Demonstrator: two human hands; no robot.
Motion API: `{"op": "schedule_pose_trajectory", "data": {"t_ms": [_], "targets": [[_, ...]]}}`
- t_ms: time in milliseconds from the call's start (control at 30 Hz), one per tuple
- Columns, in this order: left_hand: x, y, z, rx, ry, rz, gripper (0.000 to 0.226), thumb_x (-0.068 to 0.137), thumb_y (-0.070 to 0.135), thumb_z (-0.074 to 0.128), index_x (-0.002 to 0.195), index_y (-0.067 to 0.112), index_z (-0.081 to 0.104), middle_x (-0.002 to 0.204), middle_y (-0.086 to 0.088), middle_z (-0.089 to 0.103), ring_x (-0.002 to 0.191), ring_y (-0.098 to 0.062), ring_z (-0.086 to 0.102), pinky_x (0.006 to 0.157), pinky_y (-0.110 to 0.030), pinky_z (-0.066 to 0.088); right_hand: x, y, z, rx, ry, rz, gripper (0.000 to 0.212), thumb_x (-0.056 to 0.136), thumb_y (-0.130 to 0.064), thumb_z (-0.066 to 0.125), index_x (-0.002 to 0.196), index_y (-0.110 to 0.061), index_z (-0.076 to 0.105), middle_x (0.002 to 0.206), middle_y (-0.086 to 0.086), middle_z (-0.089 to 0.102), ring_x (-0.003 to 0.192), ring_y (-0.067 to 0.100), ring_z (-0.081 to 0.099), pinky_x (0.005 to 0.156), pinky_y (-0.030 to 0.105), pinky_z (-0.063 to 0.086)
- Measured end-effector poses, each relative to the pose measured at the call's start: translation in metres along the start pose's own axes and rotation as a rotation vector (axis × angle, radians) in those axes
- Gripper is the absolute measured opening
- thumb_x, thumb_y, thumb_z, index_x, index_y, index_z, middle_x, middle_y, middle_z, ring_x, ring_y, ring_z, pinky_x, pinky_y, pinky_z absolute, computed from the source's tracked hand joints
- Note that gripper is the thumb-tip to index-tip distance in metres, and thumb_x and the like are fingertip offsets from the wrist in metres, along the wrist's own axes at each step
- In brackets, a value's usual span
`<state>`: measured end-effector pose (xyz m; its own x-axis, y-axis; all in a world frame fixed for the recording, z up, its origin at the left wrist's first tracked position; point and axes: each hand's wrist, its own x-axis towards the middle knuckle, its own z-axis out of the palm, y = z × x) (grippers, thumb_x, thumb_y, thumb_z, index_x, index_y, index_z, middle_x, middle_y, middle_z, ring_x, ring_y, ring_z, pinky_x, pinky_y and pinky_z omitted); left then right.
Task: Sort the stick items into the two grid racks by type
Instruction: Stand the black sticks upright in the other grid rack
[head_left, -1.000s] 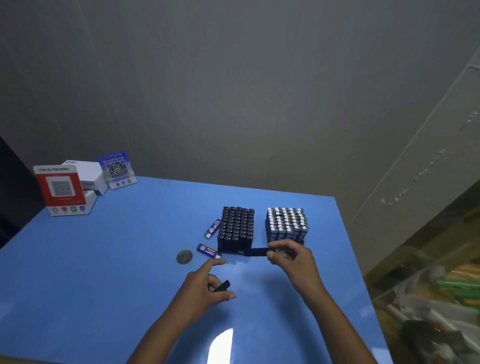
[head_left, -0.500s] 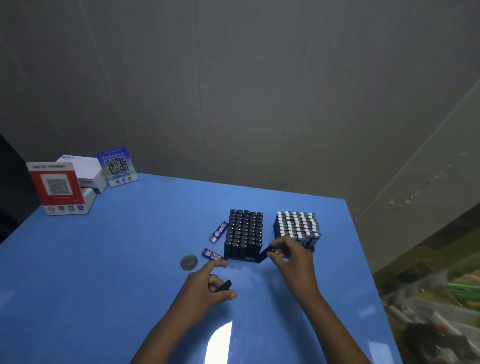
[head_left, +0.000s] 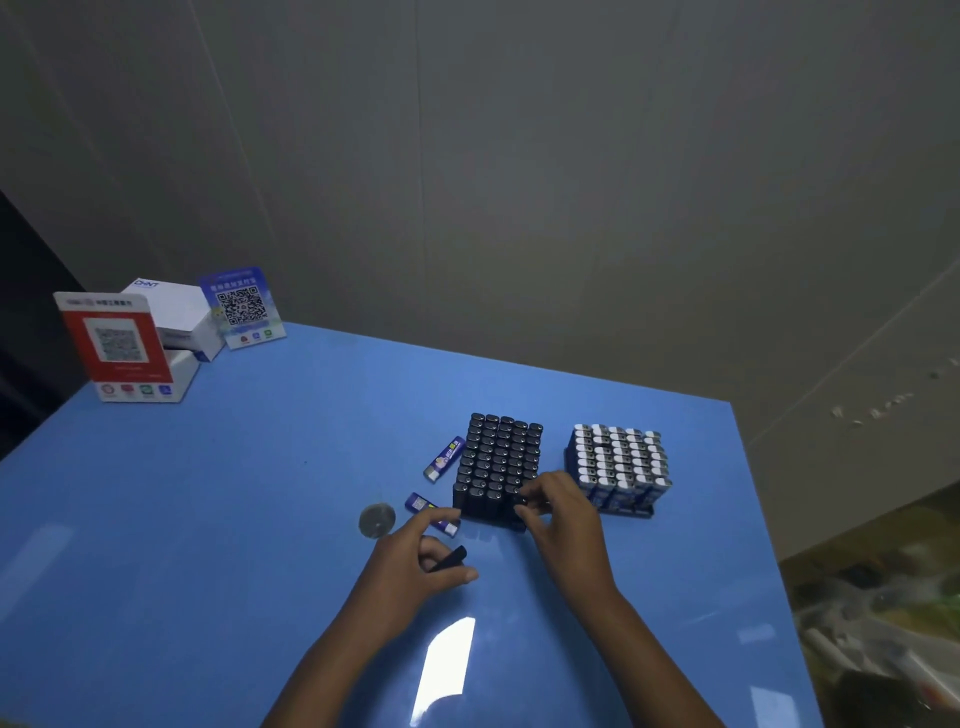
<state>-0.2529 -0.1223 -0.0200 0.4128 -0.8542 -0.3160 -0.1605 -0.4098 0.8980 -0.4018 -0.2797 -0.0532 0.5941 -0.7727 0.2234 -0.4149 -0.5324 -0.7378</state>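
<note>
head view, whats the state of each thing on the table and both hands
black rack: upright, packed with black sticks
blue rack: upright, packed with blue sticks, white tops up
right hand: fingers pinch a black stick at the black rack's near right corner
left hand: holds a black stick
two loose blue sticks: lying flat left of the black rack
grey disc: flat on the table
</note>
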Motion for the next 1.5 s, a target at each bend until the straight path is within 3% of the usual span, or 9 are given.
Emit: {"op": "schedule_pose_trajectory", "data": {"t_ms": [167, 433, 567, 700, 800, 967, 1200, 1400, 1500], "targets": [[0.000, 0.001, -0.003, -0.002, 0.012, -0.012, 0.055, 0.073, 0.022, 0.086, 0.118, 0.035, 0.056, 0.074, 0.002, 0.071, 0.070, -0.004, 0.061, 0.073, -0.013, 0.046, -0.003, 0.004, 0.008, -0.086, -0.028, -0.038, 0.026, 0.086, -0.004, 0.071, 0.088, -0.022, 0.053, 0.095, -0.015, 0.047, 0.080, 0.006, 0.060, 0.070, 0.028, 0.052], [0.007, 0.007, -0.010, -0.037, -0.034, 0.000, 0.058, 0.073, 0.013, 0.085, 0.121, 0.026, 0.057, 0.068, 0.005, 0.069, 0.066, 0.001, 0.062, 0.071, -0.009, 0.045, -0.004, 0.001, 0.011, -0.196, -0.047, -0.114, 0.017, 0.089, -0.006, 0.067, 0.095, -0.018, 0.057, 0.101, -0.008, 0.050, 0.080, 0.006, 0.053, 0.065, 0.026, 0.049], [0.013, 0.012, -0.010, -0.087, -0.062, 0.013, 0.059, 0.071, 0.006, 0.085, 0.121, 0.022, 0.058, 0.065, 0.008, 0.069, 0.066, -0.001, 0.062, 0.074, -0.012, 0.045, 0.001, 0.002, 0.001, -0.097, -0.113, -0.051, 0.018, 0.089, -0.006, 0.069, 0.101, -0.019, 0.066, 0.101, -0.011, 0.053, 0.078, -0.001, 0.053, 0.072, 0.017, 0.045], [0.015, 0.018, -0.005, -0.141, -0.100, 0.019, 0.062, 0.071, 0.001, 0.084, 0.122, 0.023, 0.055, 0.082, -0.004, 0.076, 0.085, -0.010, 0.072, 0.078, -0.012, 0.047, 0.004, -0.012, -0.017, 0.171, -0.116, 0.085, 0.029, 0.085, -0.002, 0.072, 0.104, -0.025, 0.071, 0.096, -0.008, 0.060, 0.081, 0.008, 0.062, 0.074, 0.020, 0.052], [0.014, 0.023, -0.001, -0.191, -0.120, 0.027, 0.063, 0.071, -0.006, 0.082, 0.122, 0.020, 0.055, 0.085, -0.010, 0.076, 0.090, -0.017, 0.073, 0.077, -0.016, 0.050, 0.002, -0.033, -0.032, 0.323, -0.220, 0.095, 0.024, 0.083, 0.000, 0.074, 0.095, -0.020, 0.075, 0.091, -0.004, 0.066, 0.079, 0.013, 0.065, 0.072, 0.021, 0.051], [0.014, 0.030, 0.003, -0.199, -0.152, 0.045, 0.065, 0.070, -0.007, 0.081, 0.122, 0.023, 0.056, 0.087, -0.011, 0.076, 0.092, -0.020, 0.072, 0.081, -0.024, 0.054, -0.006, -0.052, -0.047, 0.305, -0.372, 0.024, 0.022, 0.081, -0.009, 0.078, 0.095, -0.025, 0.078, 0.093, -0.007, 0.066, 0.083, 0.014, 0.066, 0.076, 0.024, 0.053], [0.013, 0.040, 0.012, -0.180, -0.188, 0.091, 0.066, 0.070, -0.008, 0.081, 0.123, 0.022, 0.056, 0.083, -0.010, 0.075, 0.087, -0.022, 0.073, 0.087, -0.034, 0.056, -0.009, -0.056, -0.059, 0.239, -0.363, -0.020, 0.019, 0.079, -0.015, 0.083, 0.094, -0.026, 0.078, 0.092, -0.006, 0.066, 0.084, 0.013, 0.066, 0.072, 0.017, 0.049], [0.014, 0.047, 0.011, -0.059, -0.185, 0.116, 0.070, 0.066, -0.001, 0.086, 0.125, 0.018, 0.054, 0.086, -0.001, 0.076, 0.084, -0.009, 0.072, 0.076, -0.017, 0.052, -0.010, -0.056, -0.071, 0.204, -0.346, 0.022, 0.013, 0.083, -0.017, 0.079, 0.089, -0.027, 0.073, 0.089, -0.008, 0.066, 0.082, 0.011, 0.065, 0.072, 0.026, 0.052], [0.016, 0.044, 0.003, 0.176, -0.006, 0.148, 0.058, 0.071, 0.021, 0.087, 0.121, 0.029, 0.058, 0.096, 0.013, 0.074, 0.085, 0.008, 0.065, 0.074, -0.007, 0.046, -0.009, -0.050, -0.075, 0.180, -0.322, 0.076, 0.012, 0.087, -0.019, 0.074, 0.091, -0.030, 0.070, 0.078, 0.001, 0.065, 0.067, 0.004, 0.057, 0.066, 0.021, 0.046]]}}
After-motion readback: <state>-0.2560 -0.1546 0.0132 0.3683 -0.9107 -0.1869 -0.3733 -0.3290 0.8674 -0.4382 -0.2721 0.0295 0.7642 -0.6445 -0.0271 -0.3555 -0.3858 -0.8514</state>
